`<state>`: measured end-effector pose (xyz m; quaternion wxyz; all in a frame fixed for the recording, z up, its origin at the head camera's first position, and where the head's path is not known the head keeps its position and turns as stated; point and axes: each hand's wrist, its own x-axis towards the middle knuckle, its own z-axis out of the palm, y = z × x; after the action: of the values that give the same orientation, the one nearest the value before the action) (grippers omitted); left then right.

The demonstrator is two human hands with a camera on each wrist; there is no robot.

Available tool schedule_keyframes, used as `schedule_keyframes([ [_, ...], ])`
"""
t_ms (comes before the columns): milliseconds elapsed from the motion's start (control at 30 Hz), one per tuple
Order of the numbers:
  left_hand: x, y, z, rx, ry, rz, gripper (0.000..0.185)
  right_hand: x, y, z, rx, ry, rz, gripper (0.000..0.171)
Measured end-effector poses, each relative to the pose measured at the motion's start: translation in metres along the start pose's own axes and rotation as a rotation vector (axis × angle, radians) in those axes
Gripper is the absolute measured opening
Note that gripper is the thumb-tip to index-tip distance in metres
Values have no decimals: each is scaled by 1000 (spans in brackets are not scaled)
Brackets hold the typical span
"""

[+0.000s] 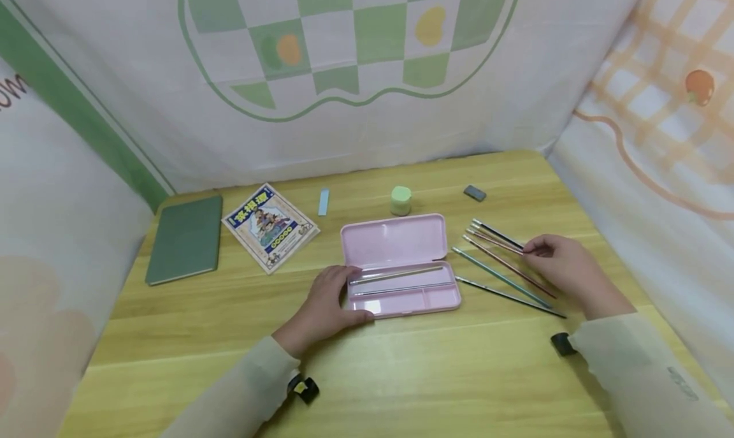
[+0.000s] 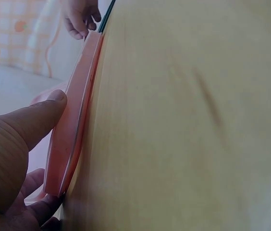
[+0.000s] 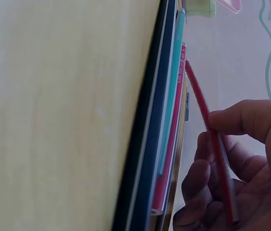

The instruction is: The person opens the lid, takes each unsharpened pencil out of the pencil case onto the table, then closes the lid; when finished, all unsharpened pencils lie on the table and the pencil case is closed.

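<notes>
Centre frame on the desk (image 1: 401, 374), the open pink pencil case (image 1: 395, 243) is being steadied by the left hand (image 1: 332, 298), its grip resting relaxed on the case's left end. Right of it, a red pencil (image 3: 211, 139) is being pinched by the right hand (image 1: 564, 266), clearest in the right wrist view. Booklet (image 1: 269, 226) writing is unreadable.

Booklet (image 1: 270, 226) cover print too small to read, small grey object (image 1: 474, 193) unidentifiable (too distant)
</notes>
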<state>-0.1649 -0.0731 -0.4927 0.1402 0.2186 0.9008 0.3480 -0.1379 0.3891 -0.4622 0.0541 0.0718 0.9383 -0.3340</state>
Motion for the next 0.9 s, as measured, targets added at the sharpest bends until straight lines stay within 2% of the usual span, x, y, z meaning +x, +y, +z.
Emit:
schedule_keyframes([
  [267,0,1,-1,-8,-4,3,92,0,-6,0,-55,15,20,31],
  [400,-1,2,-1,-11,-1,7,91,-3,-15,2,-51,15,0,35],
  [700,1,-2,1,-14,5,21,92,-6,-50,29,-67,-13,-101,26],
  [900,1,-5,1,-18,0,12,94,-4,-72,46,-36,-69,-146,15],
])
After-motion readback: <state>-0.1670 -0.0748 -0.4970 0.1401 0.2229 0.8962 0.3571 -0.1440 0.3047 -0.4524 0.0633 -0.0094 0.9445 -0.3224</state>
